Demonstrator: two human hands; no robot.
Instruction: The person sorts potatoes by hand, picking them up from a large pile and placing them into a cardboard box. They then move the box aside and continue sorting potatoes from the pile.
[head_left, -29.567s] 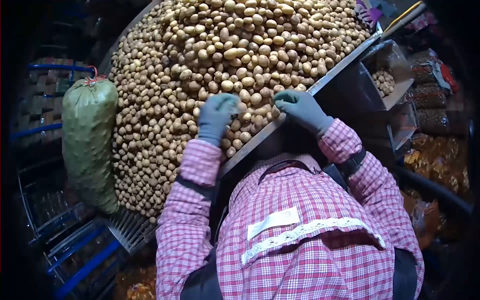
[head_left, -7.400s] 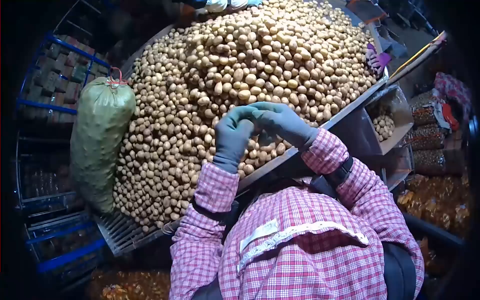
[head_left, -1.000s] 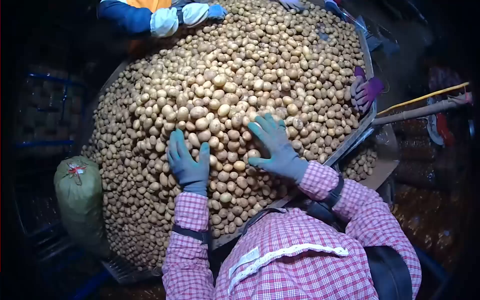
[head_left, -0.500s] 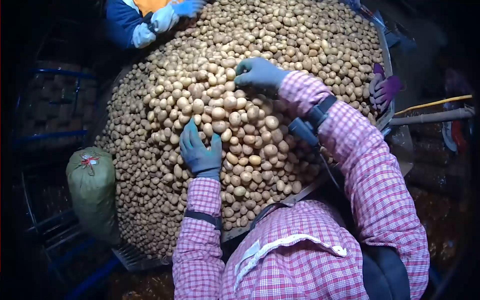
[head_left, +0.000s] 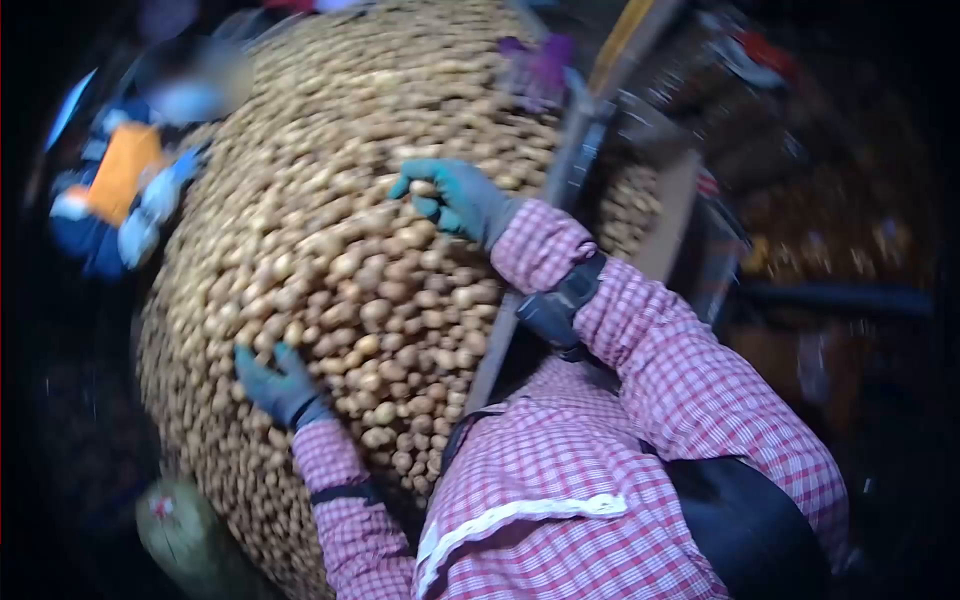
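Note:
A broad heap of small potatoes [head_left: 330,190] spreads under both of my gloved hands. My right hand [head_left: 468,203] is raised a little over the heap near its right edge, with a potato [head_left: 424,187] between its curled fingers and thumb. Lower left, my left hand [head_left: 277,388] lies on the potatoes, thumb and fingers apart. Potatoes touch its fingertips, but none is plainly gripped. Motion blur smears much of the heap.
Along the heap's right side runs a metal edge [head_left: 485,375]. Beyond it stands an open box [head_left: 672,215] beside more potatoes [head_left: 630,205]. A purple glove [head_left: 545,72] is at the upper edge. A co-worker [head_left: 125,180] is across the heap; a green sack [head_left: 190,540] stands lower left.
The view has turned, so the heap and co-worker appear further left. My right hand has closed around a potato and lifted it. My left hand still rests open on the heap.

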